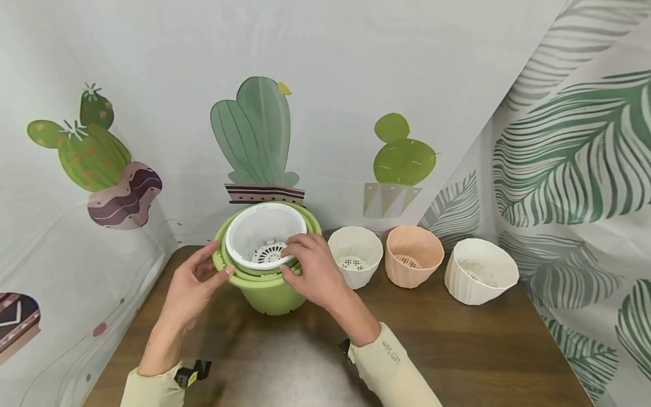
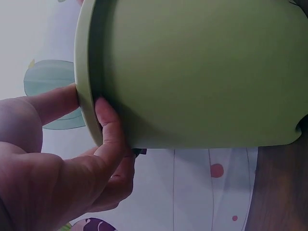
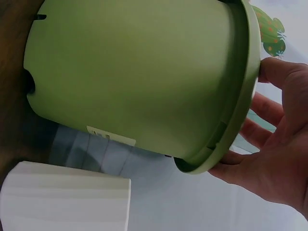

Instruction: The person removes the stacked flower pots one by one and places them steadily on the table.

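Both hands were on the rim of a green pot that stood on the brown table close in front of the person. On the left side, the left hand pinched the rim between the thumb and the fingers, as the left wrist view showed. Opposite it, the right hand held the right side of the rim; its thumb lay under the edge and its fingers were curled over the top. Inside the green pot sat a white inner pot with a round grid at its bottom, a little tilted toward the person.

To the right of the green pot, a small white pot stood just beside the right hand. Next in the row came a peach pot, and then a bigger cream pot, which leaned on its side. Behind the table hung a curtain with cactus pictures, and on the right a curtain with green leaves.
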{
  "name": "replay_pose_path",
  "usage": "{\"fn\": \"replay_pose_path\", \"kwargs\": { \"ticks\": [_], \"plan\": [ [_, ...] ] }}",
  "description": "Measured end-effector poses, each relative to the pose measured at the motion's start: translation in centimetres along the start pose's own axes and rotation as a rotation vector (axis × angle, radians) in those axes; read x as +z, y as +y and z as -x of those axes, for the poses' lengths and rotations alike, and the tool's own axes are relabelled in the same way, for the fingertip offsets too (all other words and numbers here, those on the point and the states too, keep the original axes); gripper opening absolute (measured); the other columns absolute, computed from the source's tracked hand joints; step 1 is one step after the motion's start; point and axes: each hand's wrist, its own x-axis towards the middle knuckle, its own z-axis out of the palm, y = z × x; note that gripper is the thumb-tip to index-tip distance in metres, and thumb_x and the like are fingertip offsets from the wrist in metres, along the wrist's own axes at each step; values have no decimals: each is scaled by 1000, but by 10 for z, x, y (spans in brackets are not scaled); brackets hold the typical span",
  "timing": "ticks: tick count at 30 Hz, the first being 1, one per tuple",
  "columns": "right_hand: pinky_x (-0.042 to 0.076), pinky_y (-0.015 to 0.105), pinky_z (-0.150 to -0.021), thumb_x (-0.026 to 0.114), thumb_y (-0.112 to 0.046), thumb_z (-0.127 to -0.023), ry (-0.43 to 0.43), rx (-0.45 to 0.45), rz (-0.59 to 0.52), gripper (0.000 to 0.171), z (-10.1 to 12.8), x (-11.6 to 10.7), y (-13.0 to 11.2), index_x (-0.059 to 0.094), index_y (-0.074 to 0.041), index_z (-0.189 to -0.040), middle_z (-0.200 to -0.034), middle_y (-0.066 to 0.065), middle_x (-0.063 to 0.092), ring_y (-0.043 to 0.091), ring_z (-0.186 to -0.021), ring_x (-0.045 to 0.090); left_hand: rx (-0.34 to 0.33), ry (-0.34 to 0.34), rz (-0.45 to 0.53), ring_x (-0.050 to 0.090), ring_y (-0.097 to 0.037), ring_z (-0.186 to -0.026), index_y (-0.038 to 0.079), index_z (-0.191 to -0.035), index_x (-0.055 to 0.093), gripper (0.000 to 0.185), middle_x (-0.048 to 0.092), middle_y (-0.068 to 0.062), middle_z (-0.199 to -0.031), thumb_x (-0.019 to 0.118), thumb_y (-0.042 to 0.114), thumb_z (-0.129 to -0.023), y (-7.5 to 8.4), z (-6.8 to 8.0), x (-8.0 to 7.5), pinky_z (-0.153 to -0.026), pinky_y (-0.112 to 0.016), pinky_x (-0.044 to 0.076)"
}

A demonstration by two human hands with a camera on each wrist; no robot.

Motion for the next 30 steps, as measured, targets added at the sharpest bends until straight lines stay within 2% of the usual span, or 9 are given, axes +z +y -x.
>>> {"fn": "replay_pose_path", "kwargs": {
  "ticks": [8, 17, 23, 30],
  "plan": [
    [49, 42, -103, 87, -12, -81, 67, 26, -32, 17, 0, 3, -1, 78, -7, -95, -114, 9, 71, 31, -111, 61, -18, -1, 17, 59, -8, -115, 5, -159, 47, 67, 46, -14, -154, 77, 12, -99, 0, 1, 1, -86, -15, 56],
    [48, 40, -102, 89, -13, -80, 80, 28, -51, 17, -2, 6, -1, 76, -8, -90, -111, 6, 70, 27, -109, 61, -41, 20, -21, 58, -8, -118, 14, -162, 45, 71, 54, -17, -148, 77, 19, -100, 0, 2, -1, -86, -14, 54],
    [48, 41, -104, 93, -17, -78, 109, 30, -52, 24, -2, 9, -1, 73, -9, -87, -109, 5, 69, 26, -109, 61, -18, 23, -37, 55, -13, -123, 15, -163, 45, 71, 50, -14, -156, 77, 20, -100, -3, 3, -1, -85, -13, 53],
    [49, 39, -104, 100, -27, -74, 165, 70, -58, 36, 0, 15, -2, 72, -9, -86, -114, 7, 68, 29, -113, 60, -8, 26, -43, 55, -17, -125, 14, -162, 46, 70, 49, -15, -157, 77, 20, -100, -3, 4, 1, -85, -13, 53]
  ]
}}
